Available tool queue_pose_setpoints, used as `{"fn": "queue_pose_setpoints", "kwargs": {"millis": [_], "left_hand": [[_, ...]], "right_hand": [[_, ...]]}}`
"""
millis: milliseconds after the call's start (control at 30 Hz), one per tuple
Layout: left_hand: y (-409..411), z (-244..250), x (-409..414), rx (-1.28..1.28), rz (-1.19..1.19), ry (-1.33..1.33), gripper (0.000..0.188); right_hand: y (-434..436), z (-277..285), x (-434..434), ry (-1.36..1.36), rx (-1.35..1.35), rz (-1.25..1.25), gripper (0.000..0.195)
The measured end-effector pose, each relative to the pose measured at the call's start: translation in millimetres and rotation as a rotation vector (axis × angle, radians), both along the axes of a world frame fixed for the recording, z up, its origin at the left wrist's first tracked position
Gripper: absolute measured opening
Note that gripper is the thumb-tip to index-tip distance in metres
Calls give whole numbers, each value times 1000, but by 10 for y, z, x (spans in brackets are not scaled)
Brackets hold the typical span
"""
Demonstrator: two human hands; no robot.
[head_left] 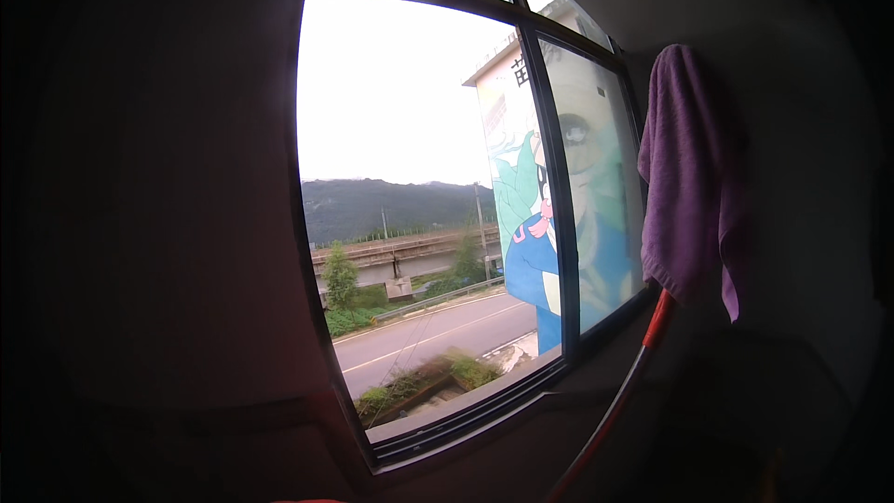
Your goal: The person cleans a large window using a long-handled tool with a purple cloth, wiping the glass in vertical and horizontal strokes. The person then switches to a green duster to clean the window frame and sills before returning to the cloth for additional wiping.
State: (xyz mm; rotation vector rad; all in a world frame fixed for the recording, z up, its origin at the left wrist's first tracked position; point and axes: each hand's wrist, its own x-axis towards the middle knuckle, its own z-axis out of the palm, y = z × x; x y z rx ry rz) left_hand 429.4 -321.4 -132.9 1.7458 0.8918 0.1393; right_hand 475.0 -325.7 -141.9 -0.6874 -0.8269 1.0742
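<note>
Neither my left hand nor my right hand is in view. Before me is a tall sliding window with a dark metal frame (552, 175). Its left part gives a plain view outdoors, while a glass pane (594, 188) fills the right part. To the right of the window hangs a purple towel (681, 175). A long pole with a red and silver shaft (621, 391) slants up to the towel's lower edge. Its upper end is hidden, so I cannot tell whether the towel rests on it.
Dark walls (174, 188) surround the window, above a narrow sill (461, 433). Outside are a road (440, 335), a raised concrete viaduct (433, 262), hills (391, 209) and a building with a painted mural (517, 202) and writing. A red sliver (307, 501) at the bottom edge is unclear.
</note>
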Motion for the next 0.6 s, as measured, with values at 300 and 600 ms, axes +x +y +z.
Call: {"fn": "queue_pose_setpoints", "kwargs": {"millis": [300, 600], "left_hand": [[107, -517, -35, -90, -273, 280, 69], [300, -626, 43, -226, -677, 340, 77]], "right_hand": [[-446, 335, 546, -422, 47, -416, 33], [-872, 858, 1121, -503, -102, -736, 31]]}}
